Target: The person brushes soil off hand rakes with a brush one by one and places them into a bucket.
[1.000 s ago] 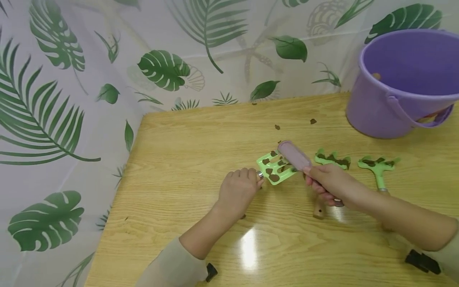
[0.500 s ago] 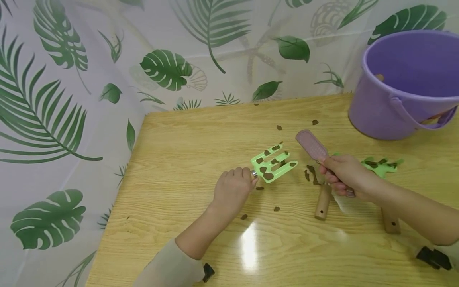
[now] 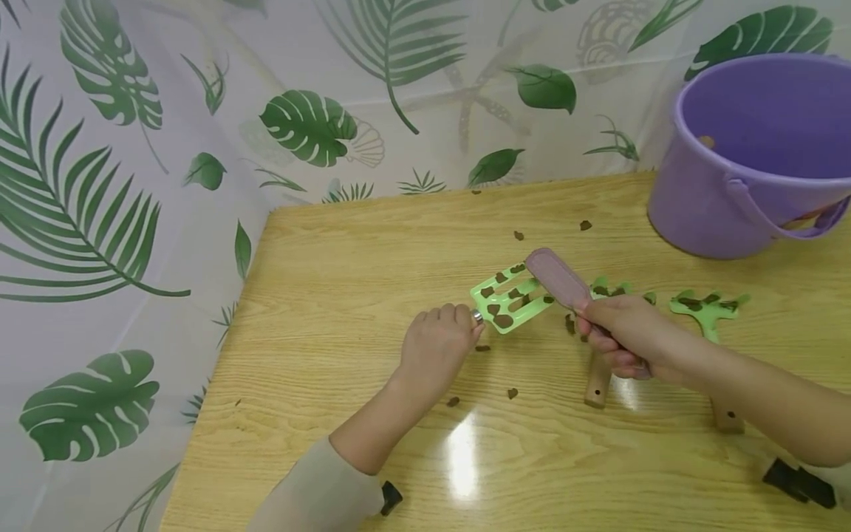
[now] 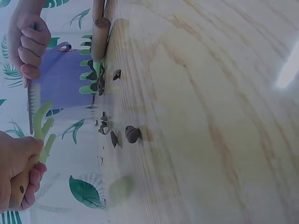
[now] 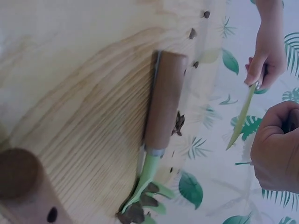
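My left hand [image 3: 439, 343] grips the wooden handle of a green garden hand fork [image 3: 507, 314], its slotted head dotted with brown clumps of dirt. In the left wrist view the fork [image 4: 44, 123] is held up off the table. My right hand [image 3: 628, 332] grips a mauve brush [image 3: 558, 277] by its handle, the brush head overlapping the fork's tine ends. Pale bristles line the underside of the brush [image 4: 35, 105] in the left wrist view. From the right wrist, the right hand [image 5: 275, 144] hides the brush, and the fork [image 5: 243, 116] appears edge-on.
Two green rakes, one partly behind my right hand [image 3: 608, 287] and another farther right [image 3: 706, 307], lie on the wooden table [image 3: 332, 295] with dirt on their tines. A purple bucket [image 3: 711, 199] stands at back right. Dirt crumbs [image 3: 512, 393] are scattered around. A leaf-print sheet [image 3: 425, 155] hangs behind.
The brush swings right, away from the fork, then comes back left over its tines. The left hand with the fork shifts only slightly.
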The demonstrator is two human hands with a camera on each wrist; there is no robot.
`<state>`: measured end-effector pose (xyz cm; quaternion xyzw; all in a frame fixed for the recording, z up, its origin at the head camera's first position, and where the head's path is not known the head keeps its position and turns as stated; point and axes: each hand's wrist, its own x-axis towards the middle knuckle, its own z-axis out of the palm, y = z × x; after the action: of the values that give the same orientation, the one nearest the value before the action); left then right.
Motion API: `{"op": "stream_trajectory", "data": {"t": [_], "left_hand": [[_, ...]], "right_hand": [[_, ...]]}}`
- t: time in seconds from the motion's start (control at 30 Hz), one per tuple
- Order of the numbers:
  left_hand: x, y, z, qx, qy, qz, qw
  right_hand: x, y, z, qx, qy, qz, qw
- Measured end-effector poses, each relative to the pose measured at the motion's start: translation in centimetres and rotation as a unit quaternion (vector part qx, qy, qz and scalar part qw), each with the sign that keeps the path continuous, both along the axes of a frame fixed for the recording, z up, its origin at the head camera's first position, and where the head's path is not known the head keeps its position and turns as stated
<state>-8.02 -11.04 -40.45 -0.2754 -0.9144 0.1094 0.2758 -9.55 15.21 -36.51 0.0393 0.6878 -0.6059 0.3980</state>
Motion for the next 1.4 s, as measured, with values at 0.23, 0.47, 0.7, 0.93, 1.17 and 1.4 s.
{"op": "stream_trajectory", "data": {"t": [0.23, 0.47, 0.7, 0.93, 1.17, 1.4], "left_hand": [[-0.2, 0.0, 0.2, -0.01, -0.013, 0.008, 0.9998], [-0.3, 0.3, 0.3, -0.013, -0.013, 0.009, 0.9998], [-0.2, 1.1, 0.6, -0.024, -0.024, 0.008, 0.9994], [-0.1, 1.6, 0.9, -0.03, -0.019, 0.012, 0.9993], [-0.1, 1.9, 1.1, -0.02, -0.002, 0.008, 0.9998], [0.0, 2.1, 0.9, -0.022, 0.004, 0.015, 0.9996]], "right_hand": [[1.6, -0.5, 0.5, -0.018, -0.008, 0.046, 0.9987], [2.5, -1.0, 0.7, -0.034, -0.015, 0.061, 0.9975], [2.0, -2.5, 0.9, -0.059, -0.038, 0.053, 0.9961], [1.4, -3.7, 1.1, -0.093, -0.055, 0.033, 0.9936], [1.3, -4.2, 0.7, -0.079, -0.05, 0.019, 0.9955], [1.3, -4.6, 0.0, -0.023, 0.008, 0.027, 0.9993]]}}
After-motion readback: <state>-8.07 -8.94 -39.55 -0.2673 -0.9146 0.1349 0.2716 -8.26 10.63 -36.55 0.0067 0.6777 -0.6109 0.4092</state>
